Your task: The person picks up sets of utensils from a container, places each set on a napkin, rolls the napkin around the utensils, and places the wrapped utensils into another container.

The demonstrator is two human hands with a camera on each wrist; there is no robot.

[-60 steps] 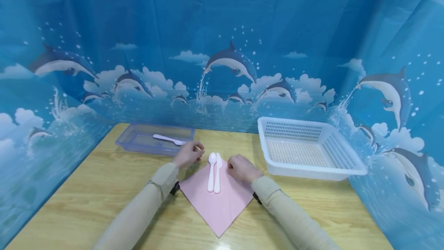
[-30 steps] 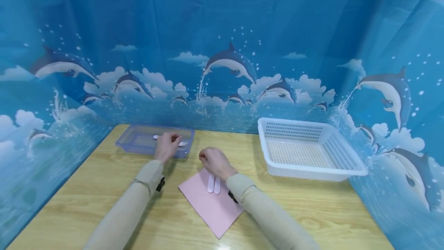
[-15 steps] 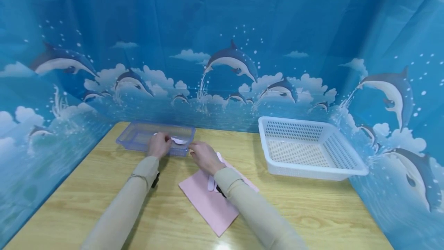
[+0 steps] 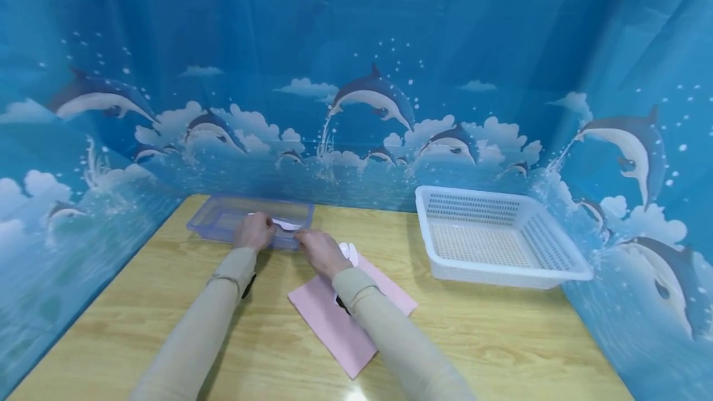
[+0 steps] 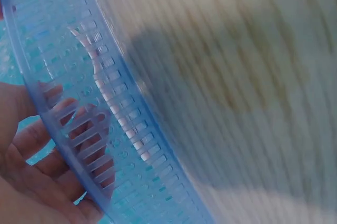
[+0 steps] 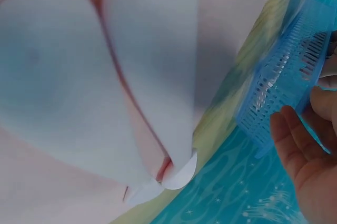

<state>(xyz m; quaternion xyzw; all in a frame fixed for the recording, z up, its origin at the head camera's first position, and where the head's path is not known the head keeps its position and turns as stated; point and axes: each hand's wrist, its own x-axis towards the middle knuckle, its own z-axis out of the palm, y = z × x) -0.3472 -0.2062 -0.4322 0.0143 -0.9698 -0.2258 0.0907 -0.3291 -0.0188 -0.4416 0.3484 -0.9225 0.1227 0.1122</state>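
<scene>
Both hands (image 4: 284,240) seemingly at blue tray (image 4: 220,218).

Right forearm hides most of the two white utensils (image 4: 349,251) on the pink napkin (image 4: 356,317); left hand (image 4: 254,231) covers the blue tray's (image 4: 223,218) utensil handle; tabletop (image 5: 247,77) blurred in left wrist view.

Bare wooden table (image 4: 501,339) runs along the near edge and at the near left corner, open to a reach. At the far left corner the blue tray (image 4: 220,228) blocks the way; the white basket (image 4: 501,243) fills the far right corner. Between them lies an open gap. The pink napkin (image 4: 345,320) lies mid-table with what look like two white utensils (image 4: 350,251) on it.
</scene>
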